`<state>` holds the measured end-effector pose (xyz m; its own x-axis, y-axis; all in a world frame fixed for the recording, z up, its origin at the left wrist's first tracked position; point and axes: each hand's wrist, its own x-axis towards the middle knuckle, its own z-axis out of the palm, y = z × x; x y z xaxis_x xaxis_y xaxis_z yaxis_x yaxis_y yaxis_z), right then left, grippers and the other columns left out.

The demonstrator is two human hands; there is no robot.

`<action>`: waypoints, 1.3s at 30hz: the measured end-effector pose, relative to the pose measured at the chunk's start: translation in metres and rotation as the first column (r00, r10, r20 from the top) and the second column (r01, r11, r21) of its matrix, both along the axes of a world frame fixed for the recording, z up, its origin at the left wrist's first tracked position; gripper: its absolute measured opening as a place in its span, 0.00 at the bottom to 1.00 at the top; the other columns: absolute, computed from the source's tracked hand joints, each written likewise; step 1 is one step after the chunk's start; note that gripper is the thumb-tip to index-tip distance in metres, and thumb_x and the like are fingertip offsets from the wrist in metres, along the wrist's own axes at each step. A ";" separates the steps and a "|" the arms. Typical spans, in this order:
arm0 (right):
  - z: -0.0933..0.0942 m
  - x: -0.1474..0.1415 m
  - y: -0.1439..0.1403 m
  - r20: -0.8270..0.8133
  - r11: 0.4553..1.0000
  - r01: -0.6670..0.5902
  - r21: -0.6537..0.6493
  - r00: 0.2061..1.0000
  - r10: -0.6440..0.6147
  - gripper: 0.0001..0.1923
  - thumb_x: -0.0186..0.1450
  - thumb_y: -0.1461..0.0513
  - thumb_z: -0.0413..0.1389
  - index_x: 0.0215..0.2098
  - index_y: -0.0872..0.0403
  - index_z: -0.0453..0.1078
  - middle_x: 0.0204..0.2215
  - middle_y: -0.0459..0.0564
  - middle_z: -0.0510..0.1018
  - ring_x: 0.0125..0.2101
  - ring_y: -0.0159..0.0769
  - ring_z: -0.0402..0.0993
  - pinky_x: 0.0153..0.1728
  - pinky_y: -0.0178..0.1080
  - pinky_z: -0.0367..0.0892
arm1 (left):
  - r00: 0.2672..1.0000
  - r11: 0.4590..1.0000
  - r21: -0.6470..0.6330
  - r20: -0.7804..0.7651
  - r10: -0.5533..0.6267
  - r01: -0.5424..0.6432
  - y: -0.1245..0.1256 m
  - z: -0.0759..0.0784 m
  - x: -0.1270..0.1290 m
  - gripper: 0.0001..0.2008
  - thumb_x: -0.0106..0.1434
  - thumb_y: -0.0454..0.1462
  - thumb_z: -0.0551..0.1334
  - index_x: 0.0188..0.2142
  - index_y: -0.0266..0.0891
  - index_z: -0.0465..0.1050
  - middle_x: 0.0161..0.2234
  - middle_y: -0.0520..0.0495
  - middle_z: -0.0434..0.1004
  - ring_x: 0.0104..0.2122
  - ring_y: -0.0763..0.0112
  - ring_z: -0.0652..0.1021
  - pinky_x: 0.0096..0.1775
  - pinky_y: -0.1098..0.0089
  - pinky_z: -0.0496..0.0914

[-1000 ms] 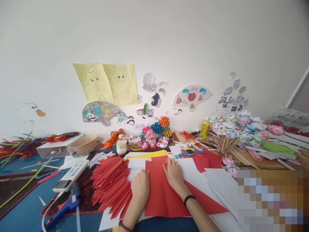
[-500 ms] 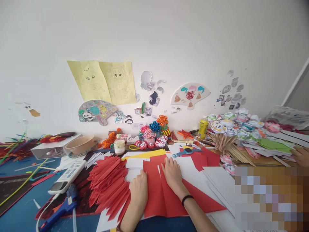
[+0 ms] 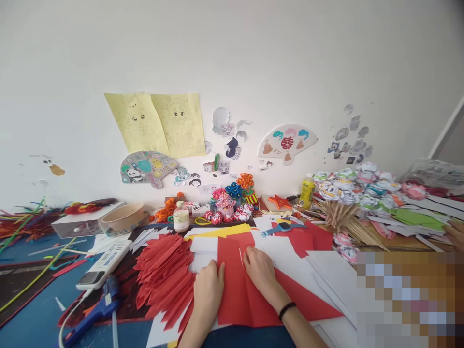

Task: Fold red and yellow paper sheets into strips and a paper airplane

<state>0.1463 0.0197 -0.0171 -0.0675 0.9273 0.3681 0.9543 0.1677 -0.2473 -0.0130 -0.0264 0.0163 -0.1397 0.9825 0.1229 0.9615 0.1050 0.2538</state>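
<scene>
A folded red paper sheet (image 3: 232, 290) lies before me, with an upright crease near its middle and a pointed flap reaching right. My left hand (image 3: 209, 287) grips its left edge, thumb along the edge and the other fingers curled. On the flap beside the crease rests my right hand (image 3: 261, 270), its fingers bent and pinching the paper's edge; a black band circles that wrist. Left of my left hand spreads a pile of folded red paper strips (image 3: 163, 275). White sheets (image 3: 326, 280) lie under and to the right of the red paper.
A blue glue gun (image 3: 99, 309) and a white power strip (image 3: 105, 266) lie at left. Behind the paper stand a small bottle (image 3: 181, 217) and pipe-cleaner flowers (image 3: 234, 191). A blue watch (image 3: 284, 227) lies beyond my hands. Paper flowers on sticks (image 3: 340, 188) and another person's hand (image 3: 455, 234) are at right.
My right hand has slid down along the crease, toward me. My left hand has shifted slightly lower at the left edge, and the camera view has moved a little.
</scene>
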 end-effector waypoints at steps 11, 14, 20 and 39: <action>-0.007 -0.003 -0.003 0.090 0.998 0.001 0.060 0.996 -0.007 0.12 0.69 0.66 0.45 0.35 0.54 0.69 0.30 0.51 0.77 0.30 0.39 0.73 0.30 0.38 0.57 | 0.988 0.999 0.014 -0.145 -0.048 0.051 -0.004 -0.009 -0.001 0.15 0.70 0.38 0.46 0.35 0.36 0.69 0.30 0.38 0.78 0.30 0.58 0.79 0.26 0.67 0.57; -0.007 -0.003 -0.003 0.080 0.998 0.006 0.058 0.997 -0.011 0.12 0.69 0.67 0.45 0.34 0.54 0.69 0.29 0.51 0.77 0.30 0.39 0.73 0.29 0.38 0.56 | 0.992 0.998 0.029 -0.116 -0.044 0.047 -0.003 -0.008 -0.002 0.15 0.70 0.38 0.47 0.34 0.36 0.69 0.29 0.38 0.78 0.29 0.58 0.78 0.27 0.67 0.57; -0.008 -0.002 -0.003 0.057 0.998 -0.007 0.059 0.998 0.004 0.13 0.69 0.66 0.43 0.34 0.54 0.68 0.29 0.51 0.77 0.29 0.40 0.73 0.30 0.39 0.56 | 0.993 0.999 0.048 0.115 -0.030 0.025 -0.004 -0.003 -0.007 0.16 0.70 0.42 0.48 0.29 0.39 0.67 0.27 0.43 0.78 0.29 0.61 0.78 0.27 0.69 0.58; -0.014 -0.003 -0.021 -0.016 0.987 -0.052 0.150 0.998 0.055 0.10 0.68 0.68 0.44 0.37 0.53 0.66 0.37 0.51 0.73 0.37 0.39 0.67 0.41 0.39 0.58 | 0.990 0.999 -0.007 -0.135 -0.037 0.036 -0.032 0.001 -0.005 0.15 0.70 0.41 0.48 0.35 0.39 0.70 0.31 0.41 0.79 0.31 0.59 0.79 0.25 0.70 0.56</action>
